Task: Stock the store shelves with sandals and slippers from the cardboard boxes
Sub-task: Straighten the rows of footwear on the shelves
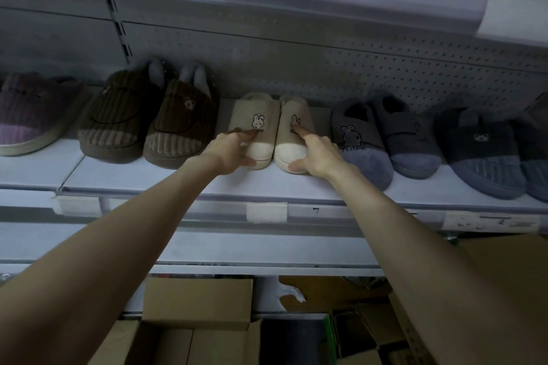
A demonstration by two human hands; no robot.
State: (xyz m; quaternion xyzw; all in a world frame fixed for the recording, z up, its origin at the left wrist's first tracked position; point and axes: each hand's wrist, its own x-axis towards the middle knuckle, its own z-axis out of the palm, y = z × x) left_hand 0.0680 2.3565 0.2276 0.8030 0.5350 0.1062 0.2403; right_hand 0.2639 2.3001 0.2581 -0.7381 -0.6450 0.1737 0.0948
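Two hands reach onto the shelf (296,184), each on one slipper of a beige rabbit-patch pair. The left hand (234,149) has its forefinger stretched along the top of the left beige slipper (258,115) and its thumb against the pale toe cap, pinching the toe between them. The right hand (315,154) holds the right beige slipper (292,111) the same way, forefinger on the upper, thumb at the front of the toe; its other fingers are hidden. Both slippers stand flat, side by side and just touching, between the two hands, toes toward the person. Just beyond the left hand's outer side sits a brown corduroy pair (148,124), with a purple slipper (32,115) further out. Just beside the right hand's outer side is a grey pair (385,139). Below both forearms lie open cardboard boxes (195,302).
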